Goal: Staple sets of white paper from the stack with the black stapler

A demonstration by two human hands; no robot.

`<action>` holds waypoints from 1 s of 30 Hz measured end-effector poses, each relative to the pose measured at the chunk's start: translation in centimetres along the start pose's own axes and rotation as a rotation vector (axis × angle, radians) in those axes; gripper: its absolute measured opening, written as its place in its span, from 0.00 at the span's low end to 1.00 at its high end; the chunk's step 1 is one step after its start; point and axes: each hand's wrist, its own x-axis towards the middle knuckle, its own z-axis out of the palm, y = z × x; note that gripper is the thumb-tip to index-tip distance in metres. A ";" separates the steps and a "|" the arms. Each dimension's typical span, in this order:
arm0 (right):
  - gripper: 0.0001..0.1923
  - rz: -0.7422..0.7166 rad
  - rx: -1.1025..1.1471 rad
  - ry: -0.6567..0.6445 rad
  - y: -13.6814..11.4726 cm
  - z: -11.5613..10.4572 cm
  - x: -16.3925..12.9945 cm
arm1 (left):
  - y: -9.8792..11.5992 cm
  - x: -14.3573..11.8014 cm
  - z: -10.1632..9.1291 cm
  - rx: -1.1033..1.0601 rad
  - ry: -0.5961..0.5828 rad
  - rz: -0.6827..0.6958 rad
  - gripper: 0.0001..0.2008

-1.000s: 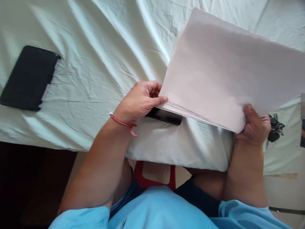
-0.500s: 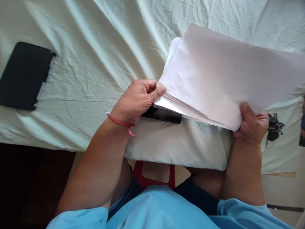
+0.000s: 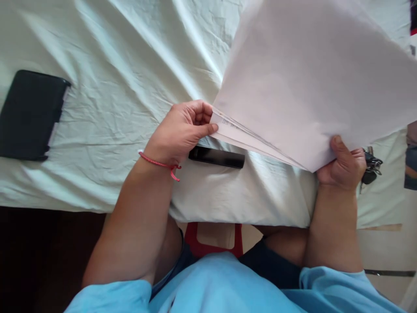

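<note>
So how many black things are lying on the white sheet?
3: a flat black case far left, a slim black bar by the left hand, and black keys behind the right hand. The papers may hide more.

I cannot see the whole stack of papers (image 3: 312, 82): the top edge and the right edge of the frame cut it off. The small print on its lower left corner is too tiny for me to read. The papers hide the fingers of my right hand (image 3: 343, 167); only the thumb shows. The bunch of keys (image 3: 371, 167) at the right is half covered by this hand. The black case (image 3: 29, 115) is cut at the left edge.
</note>
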 end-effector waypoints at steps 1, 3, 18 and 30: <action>0.19 0.007 -0.001 -0.009 0.0 0.0 0.0 | -0.1 0.1 0.0 -0.001 0.012 0.003 0.16; 0.21 0.025 0.004 -0.026 -0.1 0.0 0.0 | -0.3 0.2 0.1 0.001 0.033 0.018 0.15; 0.24 0.034 0.013 -0.028 -0.1 -0.1 -0.2 | -0.1 0.0 0.2 -0.072 -0.011 0.011 0.12; 0.22 -0.030 0.021 -0.025 0.0 -0.1 0.0 | -1.1 0.6 0.0 0.044 0.063 0.104 0.18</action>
